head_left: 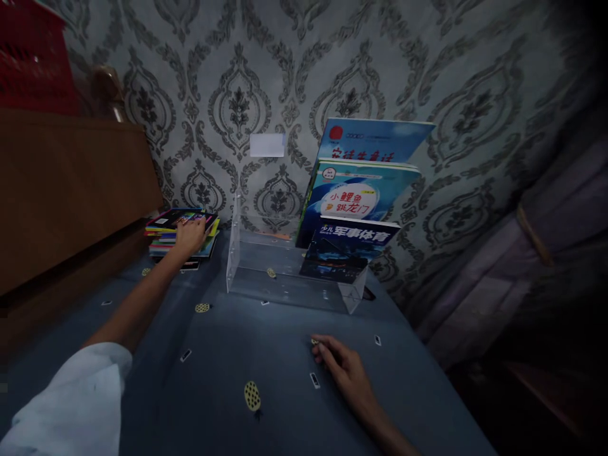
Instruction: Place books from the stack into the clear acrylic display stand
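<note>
At the far left of the cloth, my left hand [190, 235] is on a stack of books [164, 246]. Its fingers are closed over the near edge of the dark-covered top book [171, 218]; the underside of the grip is hidden. My right hand [346, 370] rests low over the table at the right, loosely curled, with nothing visible in it. Ahead of it stands a clear acrylic stepped rack [285, 288]. Three books lean upright on its right side: a light blue one [375, 134], a blue-green one [394, 183] and a dark blue one [339, 256].
The table has a blue cloth [228, 354] printed with pineapples. A wooden cabinet [71, 190] with a red basket [35, 63] borders the left side. Patterned wallpaper [204, 101] covers the wall behind, with a white socket plate [266, 145]. A tied curtain [503, 272] hangs at right.
</note>
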Demonstrator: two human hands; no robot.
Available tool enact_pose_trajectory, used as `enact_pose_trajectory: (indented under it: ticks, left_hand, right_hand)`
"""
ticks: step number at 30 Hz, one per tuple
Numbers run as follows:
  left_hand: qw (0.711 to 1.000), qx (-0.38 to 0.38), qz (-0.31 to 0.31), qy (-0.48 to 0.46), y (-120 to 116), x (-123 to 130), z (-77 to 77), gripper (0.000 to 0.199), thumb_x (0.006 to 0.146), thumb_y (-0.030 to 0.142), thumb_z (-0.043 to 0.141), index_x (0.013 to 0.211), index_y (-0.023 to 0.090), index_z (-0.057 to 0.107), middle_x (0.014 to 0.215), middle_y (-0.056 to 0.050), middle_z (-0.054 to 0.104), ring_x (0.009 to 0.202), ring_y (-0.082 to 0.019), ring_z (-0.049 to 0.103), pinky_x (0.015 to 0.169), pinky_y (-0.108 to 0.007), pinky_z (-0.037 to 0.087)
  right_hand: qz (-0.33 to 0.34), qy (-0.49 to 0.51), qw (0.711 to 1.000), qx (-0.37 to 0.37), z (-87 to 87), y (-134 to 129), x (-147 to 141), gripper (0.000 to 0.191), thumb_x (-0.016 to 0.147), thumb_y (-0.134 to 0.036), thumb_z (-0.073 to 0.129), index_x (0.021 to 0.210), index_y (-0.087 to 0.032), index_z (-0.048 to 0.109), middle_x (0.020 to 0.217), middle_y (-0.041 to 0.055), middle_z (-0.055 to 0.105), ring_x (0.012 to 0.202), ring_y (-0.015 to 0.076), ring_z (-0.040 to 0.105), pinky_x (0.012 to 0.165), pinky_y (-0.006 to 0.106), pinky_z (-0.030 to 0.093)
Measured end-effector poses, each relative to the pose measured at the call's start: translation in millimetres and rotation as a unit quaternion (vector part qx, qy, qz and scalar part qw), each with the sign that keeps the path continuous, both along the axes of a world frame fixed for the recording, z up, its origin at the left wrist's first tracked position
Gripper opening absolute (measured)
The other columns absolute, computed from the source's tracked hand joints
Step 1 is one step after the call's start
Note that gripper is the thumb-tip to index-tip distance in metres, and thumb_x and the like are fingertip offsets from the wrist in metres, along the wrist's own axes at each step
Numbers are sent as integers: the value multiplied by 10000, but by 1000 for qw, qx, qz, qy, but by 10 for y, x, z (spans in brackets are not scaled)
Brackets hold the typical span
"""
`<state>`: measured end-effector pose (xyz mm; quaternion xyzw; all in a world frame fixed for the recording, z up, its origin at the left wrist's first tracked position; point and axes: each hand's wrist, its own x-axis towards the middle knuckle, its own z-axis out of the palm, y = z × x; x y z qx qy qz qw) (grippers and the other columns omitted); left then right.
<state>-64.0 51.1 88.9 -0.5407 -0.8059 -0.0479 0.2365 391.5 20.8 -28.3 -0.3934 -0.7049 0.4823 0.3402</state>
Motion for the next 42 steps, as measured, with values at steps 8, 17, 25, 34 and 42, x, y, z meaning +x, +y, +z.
enact_pose_trajectory:
  ticks: [8, 17, 25, 34, 42]
  left_hand:
    - [999, -4, -46, -1, -481, 56, 25, 333, 968, 234, 440, 1226, 140, 630, 1289, -178, 661, 1261, -301, 585, 1074, -428, 411]
    - [977, 39, -197, -70, -1851, 410, -468, 508, 1034, 438, 274, 1424, 235, 527, 1441, -115, 581, 1399, -277, 474, 1170, -533, 327]
    - [967, -46, -159, -192, -2667, 346, -1011, 539, 1005, 577, 317, 1339, 281, 619, 1452, -48, 580, 1385, -263, 487, 1163, -450, 371]
    - [976, -38, 97, -192, -1676, -17, -1032, 574, 976, 470, 398, 1441, 150, 499, 1512, -208, 472, 1419, -403, 409, 1084, -578, 398]
    - [980, -122, -80, -137, -1837, 11, -1191, 446, 951, 364, 391, 1307, 238, 630, 1483, -84, 544, 1439, -314, 398, 1173, -520, 307]
  right_hand:
    - [7, -3, 1000, 30, -9, -16, 3, 545, 837, -662, 577, 1003, -170, 742, 787, 84, 729, 692, 215, 672, 719, 362, 572]
    - [29, -4, 998, 64, -29, -9, 27, 465, 875, -586, 554, 1025, -185, 736, 818, 81, 745, 687, 207, 680, 703, 353, 578]
    - [39, -13, 998, 54, 39, -58, 6, 441, 852, -552, 579, 1025, -179, 741, 815, 77, 753, 705, 213, 691, 709, 354, 576]
    - [28, -4, 999, 40, 125, -111, -38, 414, 823, -541, 591, 970, -186, 746, 798, 70, 750, 698, 204, 688, 685, 347, 565]
    - [37, 8, 998, 58, 38, -65, -26, 347, 845, -428, 553, 1007, -176, 728, 780, 54, 732, 685, 187, 683, 679, 325, 559]
